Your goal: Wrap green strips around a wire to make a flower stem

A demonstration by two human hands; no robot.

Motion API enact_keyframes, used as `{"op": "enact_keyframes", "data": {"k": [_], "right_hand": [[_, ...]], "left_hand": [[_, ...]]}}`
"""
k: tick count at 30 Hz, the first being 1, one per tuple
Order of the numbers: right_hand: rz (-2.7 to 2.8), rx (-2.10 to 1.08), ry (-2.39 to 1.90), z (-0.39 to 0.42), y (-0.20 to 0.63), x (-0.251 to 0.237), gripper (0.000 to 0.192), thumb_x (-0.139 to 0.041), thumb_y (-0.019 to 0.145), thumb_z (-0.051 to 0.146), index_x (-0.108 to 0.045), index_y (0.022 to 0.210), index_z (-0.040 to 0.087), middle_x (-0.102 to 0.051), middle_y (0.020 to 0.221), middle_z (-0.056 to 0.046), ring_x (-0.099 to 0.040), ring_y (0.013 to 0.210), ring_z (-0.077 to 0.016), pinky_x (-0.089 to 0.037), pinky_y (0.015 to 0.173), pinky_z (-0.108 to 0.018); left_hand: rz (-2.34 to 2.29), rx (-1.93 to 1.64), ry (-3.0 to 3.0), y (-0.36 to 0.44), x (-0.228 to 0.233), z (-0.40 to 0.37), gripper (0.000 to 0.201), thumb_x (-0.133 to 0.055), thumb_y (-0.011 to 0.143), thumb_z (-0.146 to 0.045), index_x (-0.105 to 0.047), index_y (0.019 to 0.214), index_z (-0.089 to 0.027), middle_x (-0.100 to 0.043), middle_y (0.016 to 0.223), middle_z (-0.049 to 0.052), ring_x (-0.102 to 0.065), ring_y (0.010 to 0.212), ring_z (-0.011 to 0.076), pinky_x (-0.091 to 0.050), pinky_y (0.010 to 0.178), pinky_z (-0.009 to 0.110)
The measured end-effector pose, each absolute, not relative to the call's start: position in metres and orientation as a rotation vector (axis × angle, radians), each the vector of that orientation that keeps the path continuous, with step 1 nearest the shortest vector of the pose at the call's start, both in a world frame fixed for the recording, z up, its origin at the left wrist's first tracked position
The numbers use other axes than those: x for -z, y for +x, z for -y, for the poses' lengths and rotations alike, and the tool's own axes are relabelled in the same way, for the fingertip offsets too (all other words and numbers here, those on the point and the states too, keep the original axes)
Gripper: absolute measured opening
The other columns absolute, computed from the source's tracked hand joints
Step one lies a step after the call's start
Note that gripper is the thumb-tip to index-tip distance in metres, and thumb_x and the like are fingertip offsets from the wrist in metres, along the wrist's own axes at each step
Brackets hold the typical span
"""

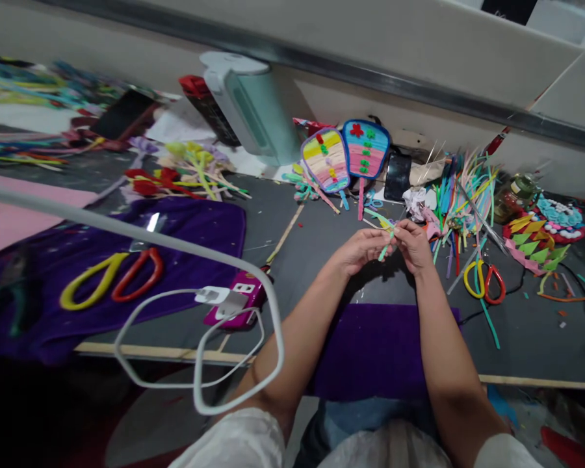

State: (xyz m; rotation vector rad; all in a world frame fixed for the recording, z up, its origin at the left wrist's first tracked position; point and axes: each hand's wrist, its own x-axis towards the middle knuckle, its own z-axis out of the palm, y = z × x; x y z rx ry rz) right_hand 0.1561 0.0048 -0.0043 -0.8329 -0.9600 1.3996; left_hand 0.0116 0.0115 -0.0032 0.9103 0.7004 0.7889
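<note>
Both my hands meet over the dark table, pinching a small bundle of green and yellow pipe cleaners [387,224]. My left hand [363,250] grips it from the left, and a light green end pokes out below the fingertips. My right hand [412,244] is closed on its right side, thumb and finger touching the piece. How the strands join is hidden by the fingers. Just beyond stand two fan-shaped pipe cleaner pieces, one striped yellow and pink [326,162], the other blue and pink [366,146].
Scissors with yellow and red handles [485,283] lie right, below a heap of pipe cleaners [468,188]. Larger scissors [112,279] rest on purple cloth [199,227] at left. A white cable [190,246] loops near a magenta power strip [238,302]. A mint jug [258,107] stands behind.
</note>
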Motion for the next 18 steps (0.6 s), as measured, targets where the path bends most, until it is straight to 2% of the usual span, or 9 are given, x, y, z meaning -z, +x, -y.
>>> {"op": "enact_keyframes", "data": {"k": [5,9,14,18], "right_hand": [[0.960,-1.356,-0.885,-0.007,0.156,0.007,0.018,-0.071,0.063,0.027,-0.056,0.065,0.018,-0.049,0.057,0.007,-0.044,0.052,-0.0059,-0.038,0.056,-0.020],[0.967,-1.294,-0.958,-0.008,0.155,0.009,0.017,-0.068,0.063,0.028,-0.055,0.065,0.018,-0.047,0.057,0.008,-0.042,0.053,-0.0068,-0.037,0.057,-0.021],[1.028,-1.119,-1.046,-0.009,0.154,0.012,0.015,-0.065,0.066,0.028,-0.055,0.064,0.017,-0.048,0.058,0.007,-0.041,0.056,-0.0070,-0.034,0.058,-0.022],[0.985,-1.161,-0.992,-0.009,0.154,0.011,0.015,-0.067,0.065,0.028,-0.055,0.064,0.017,-0.050,0.059,0.007,-0.044,0.057,-0.0073,-0.037,0.059,-0.022]], "left_hand": [[-0.789,-0.908,0.989,0.016,0.004,-0.010,0.026,-0.078,0.060,-0.031,-0.065,0.070,-0.011,-0.059,0.062,0.001,-0.046,0.050,0.0055,-0.034,0.050,0.019],[-0.922,-1.039,1.285,0.021,0.004,-0.007,0.022,-0.069,0.068,-0.033,-0.061,0.065,-0.013,-0.054,0.058,-0.001,-0.041,0.051,0.0068,-0.031,0.051,0.021],[-1.194,-1.219,1.676,0.027,0.003,-0.001,0.018,-0.060,0.073,-0.028,-0.058,0.060,-0.015,-0.053,0.061,-0.001,-0.044,0.060,0.0096,-0.033,0.059,0.022],[-1.060,-1.119,1.440,0.026,0.000,-0.002,0.021,-0.062,0.073,-0.034,-0.062,0.067,-0.014,-0.056,0.062,0.000,-0.045,0.056,0.0088,-0.034,0.056,0.022]]}}
